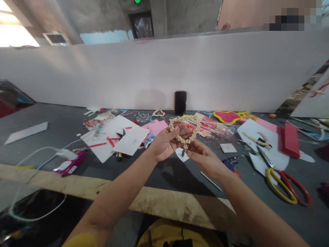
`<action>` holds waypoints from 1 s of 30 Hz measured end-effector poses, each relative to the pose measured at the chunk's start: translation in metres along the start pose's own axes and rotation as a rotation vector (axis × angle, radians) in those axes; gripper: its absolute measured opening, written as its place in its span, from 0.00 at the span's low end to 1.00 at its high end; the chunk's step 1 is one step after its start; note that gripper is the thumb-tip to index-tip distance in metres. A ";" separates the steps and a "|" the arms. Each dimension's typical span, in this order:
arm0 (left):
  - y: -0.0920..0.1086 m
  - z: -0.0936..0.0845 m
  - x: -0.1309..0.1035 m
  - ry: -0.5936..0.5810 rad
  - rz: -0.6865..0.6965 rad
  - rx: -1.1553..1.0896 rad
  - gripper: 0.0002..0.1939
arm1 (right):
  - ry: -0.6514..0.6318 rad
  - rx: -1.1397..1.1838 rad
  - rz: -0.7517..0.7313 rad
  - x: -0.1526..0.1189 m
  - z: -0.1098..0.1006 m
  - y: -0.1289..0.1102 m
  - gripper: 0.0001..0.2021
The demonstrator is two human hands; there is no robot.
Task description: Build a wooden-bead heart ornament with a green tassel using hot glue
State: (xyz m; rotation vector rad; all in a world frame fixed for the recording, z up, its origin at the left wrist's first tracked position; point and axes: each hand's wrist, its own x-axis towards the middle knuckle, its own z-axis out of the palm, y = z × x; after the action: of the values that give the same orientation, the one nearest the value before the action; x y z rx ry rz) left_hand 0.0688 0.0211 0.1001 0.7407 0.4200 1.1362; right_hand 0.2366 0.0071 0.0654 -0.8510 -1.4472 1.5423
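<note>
A heart-shaped ring of cream beads or braid (196, 128) is held up above the middle of the dark table (154, 173). My left hand (167, 142) holds its left side, with fingers behind the ring and the thumb at its edge. At the bottom tip, where a small dark greenish piece (183, 152) hangs, my right hand (203, 156) pinches with thumb and fingers. A small white paper (180, 157) lies below the hands.
A phone (180, 103) leans upright on the white partition (115, 75). Papers (132, 140), plastic packets (218, 128) and a small cream heart (158, 113) lie behind. Large scissors (280, 192) are at the right, a purple box (70, 164) with a white cable at the left.
</note>
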 end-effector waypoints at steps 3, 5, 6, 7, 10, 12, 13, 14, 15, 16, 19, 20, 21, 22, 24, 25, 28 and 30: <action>0.002 -0.001 -0.001 0.055 0.002 -0.020 0.07 | -0.002 0.038 0.033 -0.005 0.005 0.008 0.17; 0.003 -0.002 -0.002 0.080 0.005 -0.024 0.06 | 0.002 0.045 0.055 -0.006 0.003 0.011 0.16; 0.004 -0.003 -0.003 0.089 0.006 -0.024 0.06 | 0.002 0.042 0.066 -0.007 0.001 0.011 0.16; 0.004 -0.004 -0.003 0.094 0.007 -0.027 0.06 | 0.002 0.036 0.076 -0.008 0.000 0.011 0.16; 0.005 -0.008 -0.004 0.097 0.015 -0.049 0.07 | 0.009 -0.010 0.094 -0.011 -0.002 0.011 0.14; 0.005 -0.009 -0.004 0.097 0.018 -0.056 0.07 | 0.007 -0.063 0.097 -0.014 -0.002 0.010 0.14; 0.005 -0.010 -0.004 0.101 0.019 -0.053 0.07 | 0.001 -0.094 0.098 -0.015 -0.001 0.009 0.14; 0.005 -0.010 -0.004 0.108 0.019 -0.049 0.06 | -0.007 -0.126 0.099 -0.017 -0.001 0.009 0.15; 0.006 -0.011 -0.004 0.116 0.019 -0.045 0.06 | -0.014 -0.159 0.101 -0.018 -0.002 0.008 0.15; 0.007 -0.011 -0.005 0.126 0.020 -0.041 0.06 | -0.021 -0.193 0.104 -0.020 -0.003 0.008 0.16; 0.011 -0.016 -0.006 0.154 0.034 -0.033 0.06 | -0.028 -0.296 0.115 -0.026 -0.009 0.008 0.18; 0.013 -0.018 -0.007 0.160 0.040 -0.030 0.07 | -0.028 -0.331 0.118 -0.028 -0.013 0.008 0.18; 0.015 -0.020 -0.008 0.164 0.048 -0.026 0.07 | -0.028 -0.364 0.121 -0.030 -0.016 0.008 0.18; 0.018 -0.022 -0.009 0.167 0.057 -0.019 0.07 | -0.027 -0.398 0.123 -0.031 -0.020 0.007 0.19; 0.023 -0.026 -0.012 0.170 0.078 0.001 0.07 | -0.019 -0.461 0.121 -0.031 -0.030 0.003 0.19; 0.025 -0.028 -0.013 0.172 0.091 0.011 0.07 | -0.007 -0.491 0.118 -0.030 -0.035 0.000 0.19; 0.033 -0.032 -0.018 0.167 0.127 0.039 0.08 | 0.054 -0.570 0.098 -0.027 -0.050 -0.012 0.21; 0.037 -0.034 -0.020 0.157 0.149 0.061 0.08 | 0.105 -0.614 0.073 -0.024 -0.059 -0.021 0.22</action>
State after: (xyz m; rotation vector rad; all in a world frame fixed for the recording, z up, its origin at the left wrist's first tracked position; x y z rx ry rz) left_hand 0.0143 0.0216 0.1016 0.7475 0.5404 1.3315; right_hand 0.3023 0.0107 0.0789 -1.3288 -1.8569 1.0815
